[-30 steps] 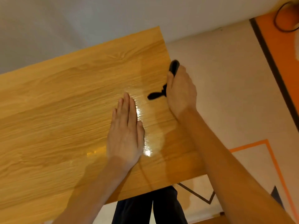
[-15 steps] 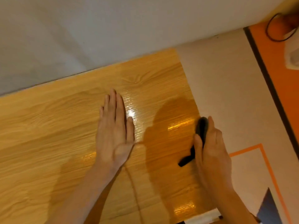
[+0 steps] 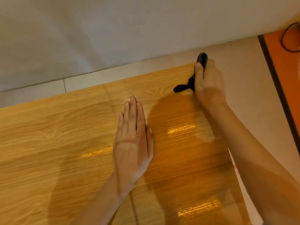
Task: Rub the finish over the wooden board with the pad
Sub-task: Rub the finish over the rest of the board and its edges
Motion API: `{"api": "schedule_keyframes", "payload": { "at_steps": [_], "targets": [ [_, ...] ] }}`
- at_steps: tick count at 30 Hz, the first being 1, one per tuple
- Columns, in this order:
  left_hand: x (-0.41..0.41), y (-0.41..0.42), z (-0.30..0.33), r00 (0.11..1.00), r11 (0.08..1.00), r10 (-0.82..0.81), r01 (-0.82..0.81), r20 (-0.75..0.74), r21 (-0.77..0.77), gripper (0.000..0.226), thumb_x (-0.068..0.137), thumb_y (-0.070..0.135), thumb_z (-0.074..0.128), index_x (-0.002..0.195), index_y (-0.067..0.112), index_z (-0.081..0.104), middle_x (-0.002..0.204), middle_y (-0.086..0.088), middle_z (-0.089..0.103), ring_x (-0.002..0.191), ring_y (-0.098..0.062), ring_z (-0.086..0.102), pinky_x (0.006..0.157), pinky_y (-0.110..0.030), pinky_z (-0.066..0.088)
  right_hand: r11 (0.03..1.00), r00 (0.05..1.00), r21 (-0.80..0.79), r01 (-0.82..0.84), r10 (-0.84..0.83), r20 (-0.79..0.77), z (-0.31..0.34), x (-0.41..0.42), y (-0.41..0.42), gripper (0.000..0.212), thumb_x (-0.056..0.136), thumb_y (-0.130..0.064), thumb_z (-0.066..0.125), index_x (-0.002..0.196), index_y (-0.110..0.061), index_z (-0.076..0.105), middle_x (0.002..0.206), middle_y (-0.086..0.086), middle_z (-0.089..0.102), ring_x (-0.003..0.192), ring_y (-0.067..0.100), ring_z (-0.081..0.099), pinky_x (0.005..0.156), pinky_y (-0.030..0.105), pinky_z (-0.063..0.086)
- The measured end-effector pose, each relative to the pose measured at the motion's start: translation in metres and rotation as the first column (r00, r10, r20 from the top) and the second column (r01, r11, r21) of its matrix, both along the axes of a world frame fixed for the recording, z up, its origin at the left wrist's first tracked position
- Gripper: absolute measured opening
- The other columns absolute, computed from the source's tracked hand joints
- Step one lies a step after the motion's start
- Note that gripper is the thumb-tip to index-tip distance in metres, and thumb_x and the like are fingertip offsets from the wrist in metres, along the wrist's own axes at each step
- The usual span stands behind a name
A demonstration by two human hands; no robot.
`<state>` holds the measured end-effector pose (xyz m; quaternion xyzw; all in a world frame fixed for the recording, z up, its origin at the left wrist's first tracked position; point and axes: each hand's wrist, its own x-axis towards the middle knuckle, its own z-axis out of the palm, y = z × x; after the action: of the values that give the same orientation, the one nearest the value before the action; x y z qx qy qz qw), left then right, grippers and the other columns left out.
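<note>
**Inspector A:** Head view, our only view. What do we record as changed?

**Inspector B:** Half a second ago our right hand (image 3: 208,82) sat at the board's near right edge; it now stands at the far right corner, by the wall (image 3: 113,30). Its grip is clamped round the black pad (image 3: 200,69), one end poking past the fingers, a knotted tail trailing onto the wood. Our left hand (image 3: 133,140) has kept its place, flat with fingers straight and together, pressing on the wooden board (image 3: 56,143).

**Inspector A:** Meaning for the task?

**Inspector B:** We judge a stroke along the right edge completed. The glossy streaks beside that edge suggest wet finish there; the left stretch looks duller, likely still to be done.

**Inspector A:** The count?

**Inspector B:** One board, lying on the floor (image 3: 243,95). One pad. Two hands. One dark cable (image 3: 284,44) on the orange strip, far right.
</note>
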<state>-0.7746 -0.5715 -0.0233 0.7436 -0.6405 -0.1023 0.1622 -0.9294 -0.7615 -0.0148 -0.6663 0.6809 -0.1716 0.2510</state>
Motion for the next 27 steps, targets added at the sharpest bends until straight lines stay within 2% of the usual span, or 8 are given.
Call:
{"api": "schedule_keyframes", "payload": {
  "at_steps": [4,7,13,16,19,21,24,27],
  "targets": [
    [0.001,0.000,0.001,1.000,0.999,-0.001,0.001,0.005,0.034,0.059,0.106,0.028,0.032,0.156,0.001,0.018,0.167,-0.014,0.010,0.156,-0.025,0.005,0.127,-0.038,0.007,0.977,0.962,-0.067,-0.204,0.187,-0.200,0.006,0.020,-0.026,0.043,0.105,-0.027,0.030,0.143,-0.010,0.037,0.134,0.014,0.052,0.121,0.031,0.047,0.096,0.036,0.037],
    [0.000,0.001,0.001,0.999,0.998,-0.008,0.005,0.040,0.055,0.059,0.106,0.030,0.027,0.157,0.001,0.017,0.167,-0.014,0.008,0.156,-0.025,0.005,0.127,-0.039,0.009,0.930,0.877,-0.083,-0.359,0.306,-0.370,0.009,0.025,-0.010,0.040,0.104,-0.025,0.032,0.139,-0.012,0.044,0.134,0.011,0.053,0.125,0.029,0.043,0.117,0.041,0.020],
    [0.002,-0.001,0.001,0.998,0.998,-0.009,0.005,0.062,0.059,0.059,0.106,0.029,0.026,0.156,-0.001,0.018,0.167,-0.015,0.008,0.156,-0.024,0.003,0.127,-0.038,0.007,0.792,0.753,-0.066,-0.607,0.547,-0.365,0.006,0.093,0.041,0.045,0.105,-0.033,0.027,0.146,-0.014,0.034,0.145,0.002,0.044,0.138,0.019,0.035,0.120,0.039,0.016],
    [0.001,-0.001,0.001,0.997,0.999,-0.009,0.005,0.083,0.049,0.059,0.106,0.028,0.027,0.156,-0.001,0.017,0.167,-0.016,0.010,0.155,-0.025,0.005,0.127,-0.038,0.009,0.815,0.789,-0.083,-0.573,0.522,-0.323,0.007,0.063,0.021,0.044,0.103,-0.029,0.034,0.144,-0.014,0.037,0.145,0.005,0.045,0.136,0.022,0.036,0.119,0.038,0.019],
    [0.000,0.000,0.001,0.995,0.997,-0.020,0.013,0.098,0.073,0.061,0.106,0.030,0.023,0.157,-0.001,0.013,0.167,-0.016,0.007,0.155,-0.026,0.004,0.126,-0.038,0.007,0.965,0.940,-0.097,-0.243,0.209,-0.269,0.007,0.013,0.001,0.041,0.102,-0.022,0.035,0.141,-0.009,0.041,0.142,0.012,0.046,0.131,0.029,0.039,0.116,0.041,0.023],
    [0.001,0.000,0.002,0.996,0.996,-0.022,0.015,0.084,0.085,0.061,0.106,0.031,0.022,0.157,0.000,0.011,0.167,-0.016,0.004,0.155,-0.027,0.002,0.126,-0.037,0.004,0.986,0.964,-0.108,-0.129,0.099,-0.249,0.007,0.008,0.005,0.042,0.104,-0.020,0.030,0.144,-0.005,0.035,0.147,0.014,0.040,0.139,0.029,0.031,0.119,0.042,0.017],
    [0.001,-0.001,0.003,0.998,0.996,-0.015,0.010,0.059,0.088,0.061,0.106,0.031,0.021,0.157,0.000,0.010,0.167,-0.016,0.004,0.155,-0.027,0.003,0.125,-0.036,0.001,0.952,0.905,-0.086,-0.293,0.248,-0.345,0.007,0.025,0.025,0.048,0.105,-0.018,0.028,0.151,-0.006,0.020,0.160,0.011,0.019,0.149,0.026,0.010,0.123,0.039,0.002],
    [0.001,-0.001,0.004,1.000,0.997,-0.010,0.009,0.022,0.080,0.061,0.105,0.030,0.023,0.157,0.000,0.011,0.167,-0.015,0.005,0.155,-0.026,0.002,0.126,-0.033,-0.001,0.886,0.844,-0.068,-0.459,0.411,-0.346,0.010,0.031,0.045,0.049,0.105,-0.020,0.031,0.151,-0.007,0.020,0.160,0.009,0.016,0.150,0.026,0.008,0.121,0.036,-0.002]
  ]
}}
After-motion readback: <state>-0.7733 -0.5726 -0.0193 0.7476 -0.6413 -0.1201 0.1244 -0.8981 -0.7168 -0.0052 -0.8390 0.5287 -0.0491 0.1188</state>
